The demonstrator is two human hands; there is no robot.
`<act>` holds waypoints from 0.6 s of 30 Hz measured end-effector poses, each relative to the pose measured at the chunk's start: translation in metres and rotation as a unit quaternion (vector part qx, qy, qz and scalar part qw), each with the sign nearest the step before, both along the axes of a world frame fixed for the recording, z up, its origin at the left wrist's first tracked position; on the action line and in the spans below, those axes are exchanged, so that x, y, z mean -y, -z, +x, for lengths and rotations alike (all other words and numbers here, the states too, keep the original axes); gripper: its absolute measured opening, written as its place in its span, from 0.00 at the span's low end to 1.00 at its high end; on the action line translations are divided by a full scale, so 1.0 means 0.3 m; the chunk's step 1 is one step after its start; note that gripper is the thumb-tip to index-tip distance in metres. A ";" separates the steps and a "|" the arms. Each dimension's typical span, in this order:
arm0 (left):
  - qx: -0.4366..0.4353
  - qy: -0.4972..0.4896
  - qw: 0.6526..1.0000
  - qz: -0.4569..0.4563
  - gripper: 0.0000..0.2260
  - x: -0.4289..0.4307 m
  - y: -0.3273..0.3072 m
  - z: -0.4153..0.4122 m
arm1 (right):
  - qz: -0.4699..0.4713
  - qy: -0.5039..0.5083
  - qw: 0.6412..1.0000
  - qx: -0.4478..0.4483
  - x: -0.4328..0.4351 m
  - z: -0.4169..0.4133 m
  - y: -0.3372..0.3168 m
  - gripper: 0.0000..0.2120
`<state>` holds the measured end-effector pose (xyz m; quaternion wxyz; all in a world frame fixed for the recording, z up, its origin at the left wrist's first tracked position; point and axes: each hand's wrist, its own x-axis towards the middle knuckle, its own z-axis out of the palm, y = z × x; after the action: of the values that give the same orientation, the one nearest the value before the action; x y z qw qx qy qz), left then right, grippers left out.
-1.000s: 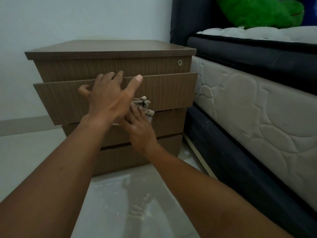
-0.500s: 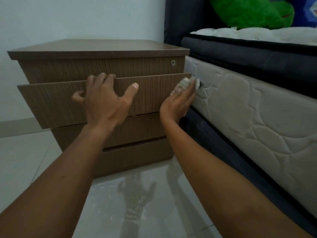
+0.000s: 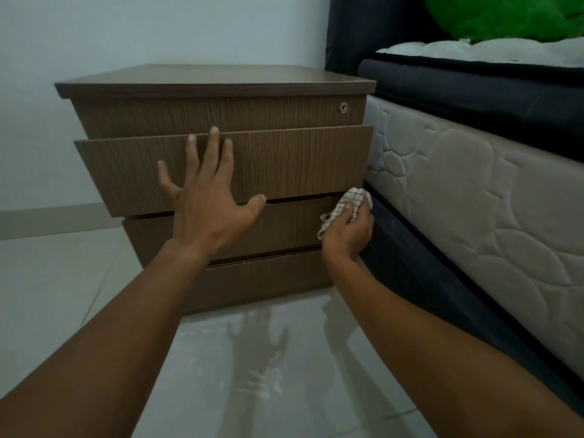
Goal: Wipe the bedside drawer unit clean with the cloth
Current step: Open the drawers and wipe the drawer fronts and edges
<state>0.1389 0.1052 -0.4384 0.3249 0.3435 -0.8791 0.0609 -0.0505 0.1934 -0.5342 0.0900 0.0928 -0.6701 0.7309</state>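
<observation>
Left hand [image 3: 211, 202] flat on unit [image 3: 286, 161] front, fingers spread: brace with it. Right hand [image 3: 348, 237] fingers grip cloth [image 3: 352, 200] at unit's right edge; wipe leftward along grain, press evenly.

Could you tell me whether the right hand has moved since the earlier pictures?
Yes. The right hand, holding the cloth, went down from the top right corner of the protruding drawer front to its bottom right corner.

Just one camera here, head-worn and wide-angle. It sits low and close in front of the drawer unit [image 3: 284, 165], facing its front and tilted a bit down. The unit fills the middle, with floor [image 3: 47, 279] below it, bed [image 3: 474, 200] just right of it and wall [image 3: 158, 33] behind it.
</observation>
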 end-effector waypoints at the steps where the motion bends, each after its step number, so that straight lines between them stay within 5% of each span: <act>1: 0.016 -0.005 1.000 0.001 0.46 0.001 0.028 0.014 | 0.010 0.014 1.000 -0.008 -0.006 -0.004 -0.003 0.20; 6: 0.084 -0.017 0.996 0.039 0.47 0.035 0.133 0.044 | 0.033 0.032 0.995 -0.085 -0.007 -0.021 -0.032 0.20; 18: 0.019 -0.053 0.997 0.059 0.28 0.054 0.290 0.071 | 0.033 0.018 0.986 -0.165 -0.007 -0.089 0.005 0.20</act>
<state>0.1602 0.0891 -0.5253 0.2838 0.4075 -0.8674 0.0323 -0.0772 0.1954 -0.5356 0.2093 0.2036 -0.6714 0.6811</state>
